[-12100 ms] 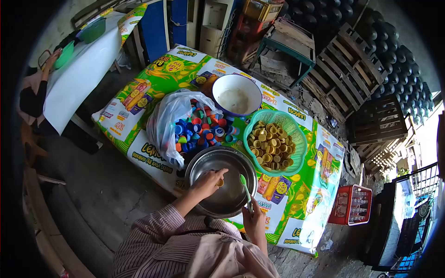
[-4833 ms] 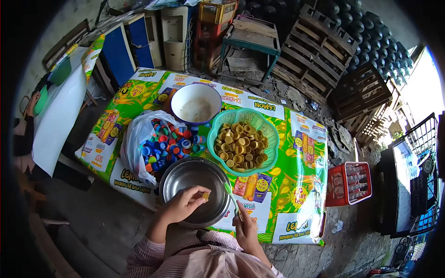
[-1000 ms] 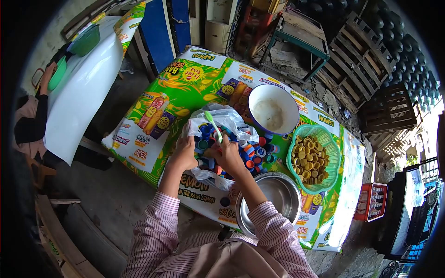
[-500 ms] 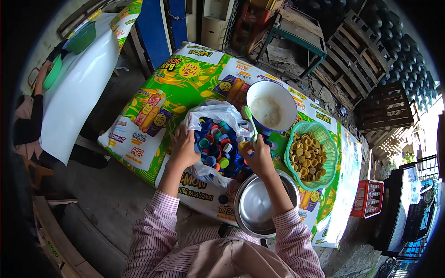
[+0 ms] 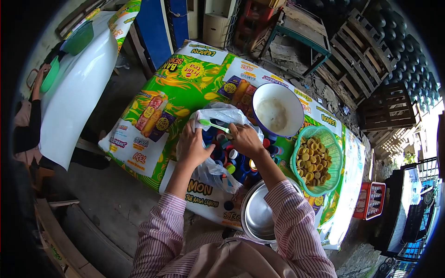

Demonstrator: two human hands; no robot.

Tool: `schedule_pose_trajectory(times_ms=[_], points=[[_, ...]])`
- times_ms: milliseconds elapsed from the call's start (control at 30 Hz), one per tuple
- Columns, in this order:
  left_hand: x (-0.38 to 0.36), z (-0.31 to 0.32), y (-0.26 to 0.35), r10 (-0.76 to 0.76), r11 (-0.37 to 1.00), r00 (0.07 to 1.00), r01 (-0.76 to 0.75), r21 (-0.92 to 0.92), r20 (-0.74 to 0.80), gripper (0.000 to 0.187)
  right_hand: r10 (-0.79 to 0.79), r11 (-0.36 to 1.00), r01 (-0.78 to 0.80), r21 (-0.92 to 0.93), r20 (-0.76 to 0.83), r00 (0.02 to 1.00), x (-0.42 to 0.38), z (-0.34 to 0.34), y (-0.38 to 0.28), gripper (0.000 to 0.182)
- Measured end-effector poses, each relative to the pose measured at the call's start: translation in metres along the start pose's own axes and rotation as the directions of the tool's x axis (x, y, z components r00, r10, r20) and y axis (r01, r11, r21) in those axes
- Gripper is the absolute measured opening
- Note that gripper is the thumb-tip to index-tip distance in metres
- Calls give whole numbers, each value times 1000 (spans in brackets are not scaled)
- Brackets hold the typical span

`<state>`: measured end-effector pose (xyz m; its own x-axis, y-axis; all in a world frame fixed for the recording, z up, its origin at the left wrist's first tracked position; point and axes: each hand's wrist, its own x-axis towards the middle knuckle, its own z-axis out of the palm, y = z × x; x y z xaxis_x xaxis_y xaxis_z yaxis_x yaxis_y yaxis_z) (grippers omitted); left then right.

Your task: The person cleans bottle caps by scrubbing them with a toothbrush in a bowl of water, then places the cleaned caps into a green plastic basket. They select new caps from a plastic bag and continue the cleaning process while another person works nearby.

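A white plastic bag [image 5: 221, 114] full of blue, red, green and other coloured bottle caps [image 5: 241, 167] lies on the printed table cover. My left hand [image 5: 193, 146] rests on the bag's left side, fingers against the plastic and thumb spread apart. Over the caps, my right hand [image 5: 247, 140] is closed on a green and white toothbrush [image 5: 214, 125], whose head points left towards my left fingertips. Right of the bag stand a white bowl with a blue rim [image 5: 278, 110] and a green basket [image 5: 340, 162] holding several yellowish caps [image 5: 314, 160].
A metal bowl [image 5: 262, 211] sits at the near table edge, partly under my right forearm. Another person's hand [image 5: 42, 72] is at a green bowl [image 5: 50, 74] on the white table at far left. A red crate [image 5: 369, 200] stands right; wooden pallets [image 5: 354, 58] lean behind.
My right hand has moved up and left over the bag, and the toothbrush has swung from upright to pointing left. My left hand has shifted slightly right, its thumb now over the caps.
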<state>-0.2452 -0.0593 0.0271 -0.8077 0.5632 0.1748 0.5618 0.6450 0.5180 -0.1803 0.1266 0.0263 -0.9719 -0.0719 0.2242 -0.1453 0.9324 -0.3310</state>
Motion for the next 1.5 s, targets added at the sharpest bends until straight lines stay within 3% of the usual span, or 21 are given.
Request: schedule_pose_trajectory(times_ms=[33,200,267,333,400,467,533,600,633,733,767,833,867,933,1000,1067,1200,1233,1267,1367,1500], points=[[0,2,-2,10,997,999,-13,80,41,96,-27,999,26,-22,-7,1000,2,1,0,14],[0,12,-6,2,998,1000,-2,62,-14,95,-45,998,44,-53,-8,999,6,13,4,25],[1,19,-9,11,998,999,-8,56,-53,95,49,998,-50,-33,-18,999,5,10,5,26],[1,19,-5,-65,983,998,62,170,15,93,53,997,-54,-58,-15,998,6,13,10,27],[2,9,3,-89,985,995,80,155,52,93,54,995,-55,-82,-13,998,7,9,10,28],[2,5,4,-117,984,989,103,146,94,93,18,1000,-17,7,-178,984,4,-2,3,24],[2,7,0,-76,989,995,67,131,71,96,105,994,-103,23,-111,988,1,-11,8,33],[2,9,3,-94,978,992,77,196,79,96,270,789,-150,596,-117,956,-3,-20,12,36],[3,9,5,-111,962,990,86,259,85,98,292,739,-138,659,-129,948,-7,-33,10,34],[2,16,1,-38,985,998,47,169,-56,95,323,745,-243,621,-18,946,-33,-64,-2,32],[2,16,-1,-37,985,998,46,166,-57,95,294,808,-263,527,26,955,-46,-62,1,34],[3,12,-6,-73,995,997,72,-67,-22,87,306,859,-337,385,141,941,-69,-64,-5,37],[3,14,-11,-70,995,997,69,-67,-19,87,310,858,-341,385,140,940,-76,-66,-9,37],[2,20,-21,4,998,995,-11,-69,-97,85,324,917,-362,166,219,920,-85,-66,-14,36],[0,23,-26,11,999,996,-14,-39,-93,84,266,929,-291,230,132,955,-77,-56,-12,33],[0,21,-25,-4,998,997,0,-59,-71,82,267,828,-263,495,63,962,-52,-40,-21,41],[-1,17,-21,-91,994,996,90,-57,-7,78,285,835,-280,473,63,956,-9,14,-49,22],[-1,22,-26,-114,992,993,115,-49,31,74,349,860,-385,335,165,923,0,11,-58,29],[-2,27,-32,-136,990,988,139,-37,69,71,350,857,-387,339,168,922,3,15,-60,29],[-4,25,-34,-116,990,991,121,-66,69,63,228,973,-231,13,119,967,5,36,-59,45],[-3,24,-34,-123,989,988,130,-75,95,63,163,986,-162,-39,45,986,3,40,-61,42]])
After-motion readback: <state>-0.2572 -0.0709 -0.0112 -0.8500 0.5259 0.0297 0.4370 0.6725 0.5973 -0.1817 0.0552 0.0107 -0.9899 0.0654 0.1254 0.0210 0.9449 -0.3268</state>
